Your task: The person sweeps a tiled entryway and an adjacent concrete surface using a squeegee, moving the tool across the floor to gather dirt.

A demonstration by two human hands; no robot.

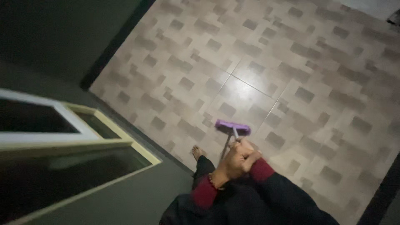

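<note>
Both our hands are stacked at the top of the broom handle (227, 145), nearest to us, just above the dark trousers. Left hand (231, 163) is curled shut around the shaft, red cuff and a bead bracelet (213, 181) at the wrist. Right hand (249, 155) is wrapped over it, fingers pressed together on the same grip; we cannot tell how much of the handle it actually touches, since the left hand covers it.

Below the hands, one bare foot (197, 151) stands on the tiled floor (291, 62), close beside the handle's lower run.

Further out, the purple broom head (232, 127) rests flat on the tiles, a bright glare patch just beyond it.

To the left, a pale-framed window sash (104, 125) juts into the space over a dark wall.

Risks as we judge them:
- Light is poor; dirt on the patterned tiles will be hard to pick out, so patches could be missed.
- Glare hints at a glossy, maybe damp surface; a bare foot could slip there.
- Both hands sit high on the shaft, so the head has little downward pressure and may skate or twist.
- A backward pull could bring the head against the toes.
- The open sash sits near elbow level; a wide swing could knock it.
</note>
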